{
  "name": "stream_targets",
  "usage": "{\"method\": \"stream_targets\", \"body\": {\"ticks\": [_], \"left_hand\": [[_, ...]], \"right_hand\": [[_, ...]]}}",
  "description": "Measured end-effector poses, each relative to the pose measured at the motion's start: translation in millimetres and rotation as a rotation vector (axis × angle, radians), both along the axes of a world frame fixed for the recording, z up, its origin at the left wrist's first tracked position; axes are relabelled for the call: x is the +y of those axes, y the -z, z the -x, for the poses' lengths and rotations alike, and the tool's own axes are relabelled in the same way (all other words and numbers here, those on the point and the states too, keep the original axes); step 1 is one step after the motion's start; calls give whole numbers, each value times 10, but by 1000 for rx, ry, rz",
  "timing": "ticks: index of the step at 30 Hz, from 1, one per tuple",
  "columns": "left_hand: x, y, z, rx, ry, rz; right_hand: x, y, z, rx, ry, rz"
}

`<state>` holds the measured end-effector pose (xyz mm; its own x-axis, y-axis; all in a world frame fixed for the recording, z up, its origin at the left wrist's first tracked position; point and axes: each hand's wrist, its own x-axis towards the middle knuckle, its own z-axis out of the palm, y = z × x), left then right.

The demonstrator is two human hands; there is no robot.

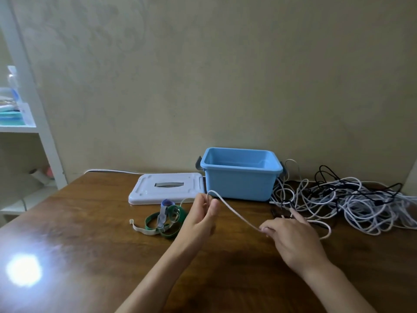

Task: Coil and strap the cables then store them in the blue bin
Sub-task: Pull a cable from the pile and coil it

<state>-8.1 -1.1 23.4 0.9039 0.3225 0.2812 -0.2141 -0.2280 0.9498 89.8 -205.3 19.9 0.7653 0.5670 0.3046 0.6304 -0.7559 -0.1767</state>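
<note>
Both bare forearms come up from the bottom edge over the glossy brown wooden surface, and both hands are busy with one thin white cable. Left hand is raised a bit, fingers curled with the thumb pinching the cable right where it bends into a small loop at the top. Right hand is lower and off to the right, knuckles up, fingertips pinching the same cable, so a straight stretch of it runs diagonally between the two hands. Past the right hand the cable curves round on the surface toward the big tangled heap of white and black cables sitting at the right.

Open light-blue plastic bin stands at the back by the wall, just left of that heap, some cable loops touching its right side. From this angle I can't see any cables inside it. Its white rectangular lid lies flat right beside it on the left.

Near the left hand there's a little pile of green, white and pale blue fastening straps, loosely curled. Bright light glare on the surface at lower left, and a white shelf unit off the left side with some stacked stuff on it, too blurry to make out.
</note>
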Motion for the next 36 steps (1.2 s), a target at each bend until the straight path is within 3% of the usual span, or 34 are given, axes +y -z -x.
{"method": "stream_targets", "body": {"ticks": [4,10,19,28,36], "left_hand": [[87,19,-108,10,45,178],[-12,46,31,-28,39,38],[-98,-38,22,-80,-74,131],[-186,-47,-26,-138,34,295],[-47,-190,12,-153,38,456]], "right_hand": [[99,-13,106,-42,-25,15],[150,44,66,-24,-2,43],[205,191,-19,0,-73,63],[232,266,-42,-51,-100,35],[-75,214,-346,34,129,-30]]}}
